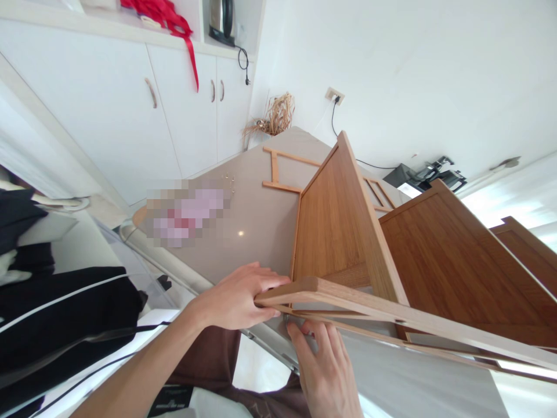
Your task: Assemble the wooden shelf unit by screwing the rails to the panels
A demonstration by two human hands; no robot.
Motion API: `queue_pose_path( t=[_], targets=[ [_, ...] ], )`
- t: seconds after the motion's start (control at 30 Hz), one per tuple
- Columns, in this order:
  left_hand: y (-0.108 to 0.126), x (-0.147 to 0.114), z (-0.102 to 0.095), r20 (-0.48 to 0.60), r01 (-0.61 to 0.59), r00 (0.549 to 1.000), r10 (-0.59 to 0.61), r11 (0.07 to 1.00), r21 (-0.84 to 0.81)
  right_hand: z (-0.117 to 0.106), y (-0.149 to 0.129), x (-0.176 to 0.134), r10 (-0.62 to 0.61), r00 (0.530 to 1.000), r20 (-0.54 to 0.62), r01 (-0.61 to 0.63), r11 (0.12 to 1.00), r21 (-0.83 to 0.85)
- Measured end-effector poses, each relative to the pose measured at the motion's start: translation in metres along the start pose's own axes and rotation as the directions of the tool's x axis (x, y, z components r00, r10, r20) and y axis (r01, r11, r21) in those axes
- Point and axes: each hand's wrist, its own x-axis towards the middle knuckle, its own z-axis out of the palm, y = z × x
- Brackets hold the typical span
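A light wooden frame (357, 296) with long rails runs from the middle of the view to the right edge. My left hand (241, 296) is closed around its near left end, fingers over the top and thumb below. Just under that end is my right hand (324, 354), its fingers curled together beside the lower rail; whatever sits in them is hidden. Behind the rails a brown wooden panel (335, 226) stands upright, its lower edge meeting the frame. Two further brown panels, one large (461, 261) and one partly hidden (526, 255), stand to the right.
On the grey table (256, 232) lie a small slatted wooden frame (274, 168), several small metal pieces (232, 181) and a pixelated pinkish item (191, 212). Dried stalks (278, 116) stand at its far corner. White cabinets (183, 104) hold a kettle (223, 22). Dark clothes (73, 325) lie at left.
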Motion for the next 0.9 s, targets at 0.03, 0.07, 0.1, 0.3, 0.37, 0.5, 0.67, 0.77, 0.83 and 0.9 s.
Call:
queue_pose_path(
  t=[0.03,0.07,0.1,0.3,0.37,0.5,0.67,0.77,0.83,0.9],
  targets=[
    [0.0,0.0,0.0,0.001,-0.002,1.0,0.002,1.0,-0.003,0.0,0.0,0.0,0.002,1.0,0.003,-0.002,1.0,-0.003],
    [0.0,0.0,-0.001,0.002,-0.004,1.0,0.004,1.0,-0.006,0.0,0.0,0.001,0.004,1.0,0.004,-0.004,1.0,-0.006],
    [0.001,0.0,-0.001,0.003,-0.007,1.0,0.007,1.0,-0.01,0.0,0.0,0.001,0.004,1.0,0.003,-0.004,1.0,-0.007],
    [0.001,-0.001,-0.001,0.005,-0.028,1.0,0.028,0.999,-0.024,-0.004,-0.003,0.005,0.008,0.999,0.038,-0.008,1.0,0.014],
    [0.0,-0.001,0.0,-0.003,-0.035,0.999,0.035,0.999,-0.01,-0.005,-0.004,0.005,0.009,0.999,0.05,-0.01,1.0,0.021],
    [-0.001,0.0,0.001,-0.01,-0.03,1.0,0.03,1.0,0.001,-0.002,-0.006,0.004,0.019,0.999,0.04,-0.019,1.0,0.017],
    [-0.001,0.001,0.001,0.001,-0.025,1.0,0.025,1.0,-0.017,0.008,-0.009,0.002,0.033,0.996,-0.082,-0.035,0.999,-0.015],
    [0.001,0.001,0.0,0.017,-0.017,1.0,0.018,0.999,-0.034,0.008,-0.007,0.002,0.023,0.997,-0.068,-0.022,1.0,0.002],
    [0.002,0.001,-0.001,0.024,-0.013,1.0,0.014,0.999,-0.036,0.006,-0.004,0.0,0.005,0.999,-0.035,-0.004,1.0,0.014],
    [0.003,0.001,-0.002,0.019,-0.004,1.0,0.005,1.0,-0.03,0.007,-0.001,-0.001,0.006,0.999,-0.049,-0.005,1.0,0.022]
  ],
)
